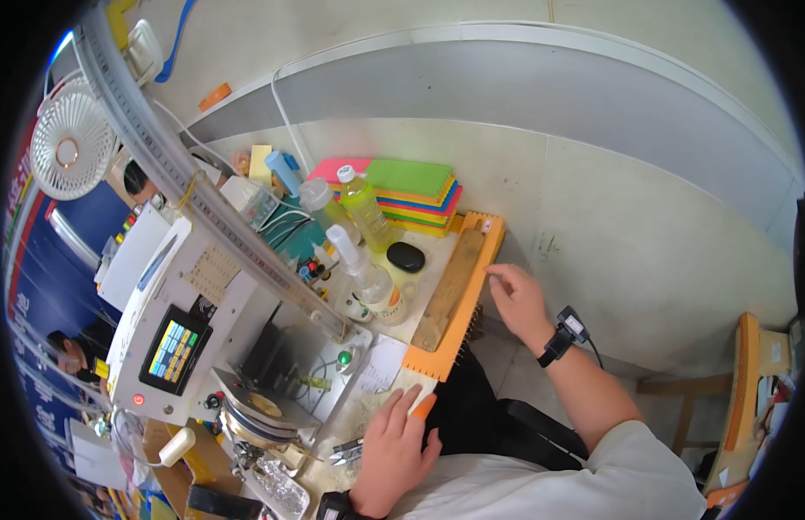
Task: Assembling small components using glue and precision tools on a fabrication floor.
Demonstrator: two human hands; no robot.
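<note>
Reader: Where does the orange toothed board (468, 293) lie?
Author: Along the bench edge nearest the person, with a long brown strip (450, 290) lying lengthwise upon it.

Reader: How is the right hand (517, 299) disposed?
Author: Beyond the board's outer edge, fingers bent and drawn narrowly together, tips at that edge; whether they touch it or grip something small cannot be told. A black device (558, 342) is strapped to the wrist.

Reader: And the left hand (398, 451)?
Author: Palm down near the board's lower end, fingers slightly spread and thumb apart. A small orange piece (424, 406) shows at the fingertips; whether it is held cannot be told. Metal hand tools (346, 451) lie just beside.

Reader: What stands behind the board?
Author: A clear spray bottle (376, 290), a black oval case (406, 256) and a stack of coloured boards (411, 180).
</note>
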